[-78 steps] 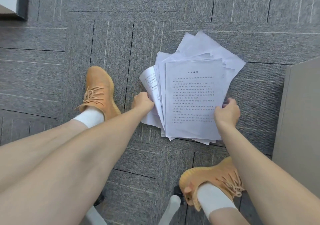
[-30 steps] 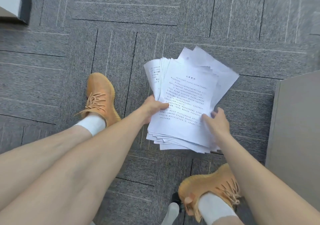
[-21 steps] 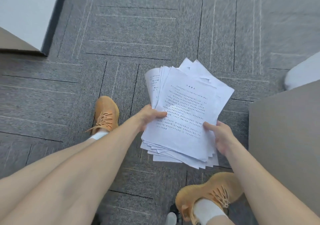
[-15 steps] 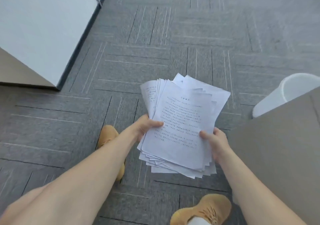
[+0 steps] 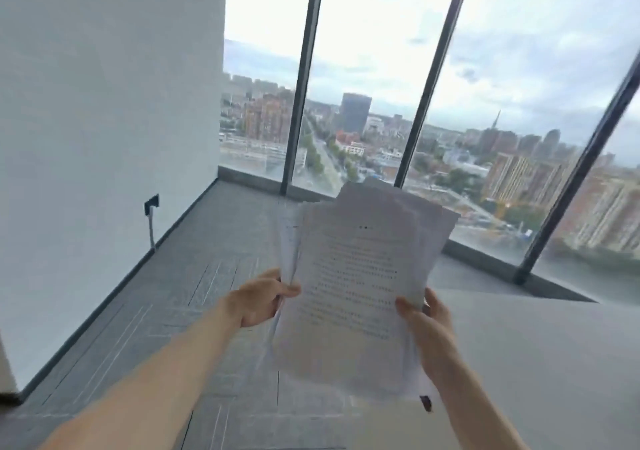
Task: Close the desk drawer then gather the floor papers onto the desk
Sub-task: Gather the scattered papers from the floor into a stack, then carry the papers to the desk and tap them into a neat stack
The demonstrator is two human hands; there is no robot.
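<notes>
Left hand (image 5: 259, 299) and right hand (image 5: 426, 321) each pinch a side edge of the uneven paper stack (image 5: 360, 290), held raised just left of the desk (image 5: 540, 363), presumably to keep loose sheets together for set-down.

The top sheet of the papers (image 5: 353, 286) I hold carries printed lines, too blurred to read.
</notes>
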